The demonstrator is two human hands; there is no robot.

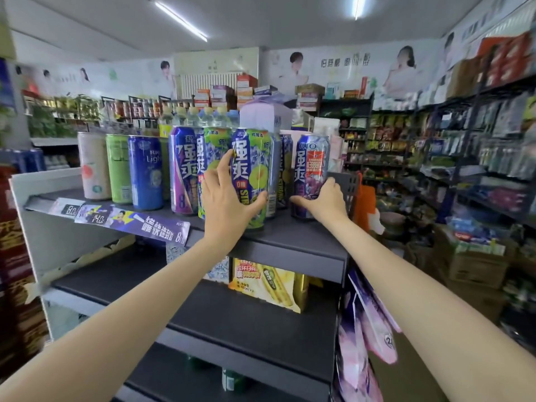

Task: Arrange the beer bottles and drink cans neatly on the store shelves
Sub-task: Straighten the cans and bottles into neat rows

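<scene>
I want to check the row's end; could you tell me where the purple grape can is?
The purple grape can stands at the top shelf's right end, held by the right hand.

Dark grey metal top shelf [293, 242] carried upright tall cans: pale pink can [93, 166], green can [118, 169], blue can [146, 172], purple can [182, 175], green-and-blue can [251, 169], purple grape-print can [311, 169] at right end. Purple paper price strip [130, 220] hung on front edge.

A small shop: stocked shelves [290, 245] of drink cans [145, 172], snack racks [385, 146], wall adverts [348, 71].
</scene>
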